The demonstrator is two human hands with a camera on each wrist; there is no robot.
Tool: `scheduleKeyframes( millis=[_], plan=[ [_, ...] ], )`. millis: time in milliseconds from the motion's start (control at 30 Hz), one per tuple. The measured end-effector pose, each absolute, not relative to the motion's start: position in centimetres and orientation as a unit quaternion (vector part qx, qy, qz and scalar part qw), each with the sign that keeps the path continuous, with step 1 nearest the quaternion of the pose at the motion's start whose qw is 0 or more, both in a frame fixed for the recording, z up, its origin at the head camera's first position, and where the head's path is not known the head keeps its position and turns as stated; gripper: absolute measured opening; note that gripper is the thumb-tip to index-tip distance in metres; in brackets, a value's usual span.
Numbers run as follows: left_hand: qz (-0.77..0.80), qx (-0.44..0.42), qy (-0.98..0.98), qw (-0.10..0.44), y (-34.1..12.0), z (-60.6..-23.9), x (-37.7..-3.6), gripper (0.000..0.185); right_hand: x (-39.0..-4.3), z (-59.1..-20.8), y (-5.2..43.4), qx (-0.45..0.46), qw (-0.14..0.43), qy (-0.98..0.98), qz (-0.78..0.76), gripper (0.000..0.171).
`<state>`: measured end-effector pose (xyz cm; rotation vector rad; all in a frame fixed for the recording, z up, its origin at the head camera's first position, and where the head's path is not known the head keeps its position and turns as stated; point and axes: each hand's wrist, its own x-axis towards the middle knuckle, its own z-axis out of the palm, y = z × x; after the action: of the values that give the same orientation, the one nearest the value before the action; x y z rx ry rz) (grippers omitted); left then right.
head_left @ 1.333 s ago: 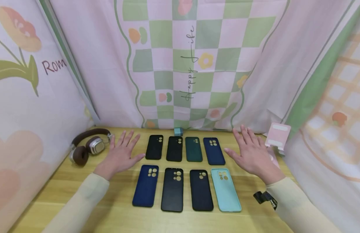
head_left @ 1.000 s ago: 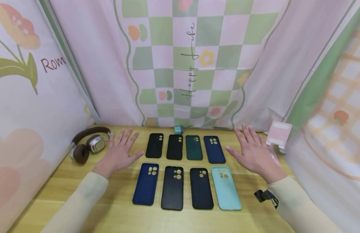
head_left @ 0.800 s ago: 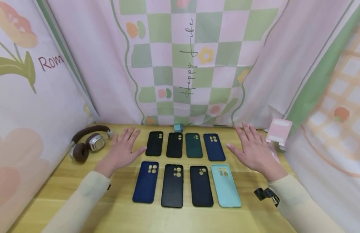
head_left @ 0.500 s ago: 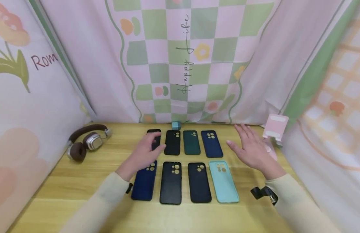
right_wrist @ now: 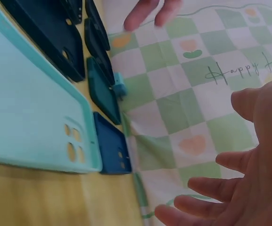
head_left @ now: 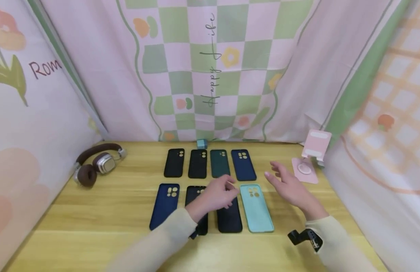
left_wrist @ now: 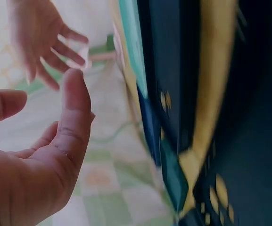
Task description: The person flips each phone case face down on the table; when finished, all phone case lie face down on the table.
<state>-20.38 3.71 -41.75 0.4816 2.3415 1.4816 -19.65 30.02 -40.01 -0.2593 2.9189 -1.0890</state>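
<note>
My left hand (head_left: 214, 194) hovers over the front row of phone cases, fingers loosely bent, holding nothing. Beneath it, partly covered, lie two black phone cases (head_left: 230, 221). A light turquoise phone case (head_left: 258, 211) lies between my two hands in the head view. To its right my right hand (head_left: 293, 190) is raised above the table, its fingers spread and holding nothing; the right wrist view shows the same. A blue phone case (head_left: 165, 204) lies at the front left. Behind are two black cases (head_left: 197, 166), a dark green case (head_left: 219, 162) and another blue case (head_left: 244, 166).
Brown headphones (head_left: 97, 164) lie on the wooden table (head_left: 94, 226) at the left. A pink phone stand (head_left: 315, 145) is at the back right. A small blue block (head_left: 202, 144) sits by the patterned curtain (head_left: 227, 87) at the back.
My left hand has swept right, from beside the headphones to above the front black cases, its fingers bending. The right hand has turned and lowered slightly. The cases remain in their rows.
</note>
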Motion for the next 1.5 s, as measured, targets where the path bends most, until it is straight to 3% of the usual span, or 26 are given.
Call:
scheduleKeyframes(
  millis=[267, 533, 767, 1167, 1500],
  plan=[
    [0.435, 0.162, 0.866, 0.189, 8.1, -43.3, -19.5, 0.044, -18.9, -42.7, 30.2, -0.042, 0.052, 0.919, -0.390, 0.073],
    [0.362, 0.129, 0.898, 0.214, 9.3, -43.6, -19.4, 0.045, -18.5, -44.0, 30.1, -0.020, 0.115, 0.895, -0.431, 0.069],
    [0.344, 0.130, 0.904, 0.219, 10.0, -44.1, -19.9, 0.048, -18.5, -44.6, 29.9, -0.016, 0.132, 0.889, -0.439, 0.064],
    [0.371, 0.106, 0.894, 0.229, 10.2, -44.1, -20.2, 0.047, -18.7, -45.0, 29.4, -0.005, 0.144, 0.882, -0.449, 0.061],
    [0.435, 0.129, 0.879, 0.145, 9.4, -43.6, -20.9, 0.036, -18.7, -43.2, 29.7, -0.013, 0.085, 0.874, -0.478, 0.061]
  ],
)
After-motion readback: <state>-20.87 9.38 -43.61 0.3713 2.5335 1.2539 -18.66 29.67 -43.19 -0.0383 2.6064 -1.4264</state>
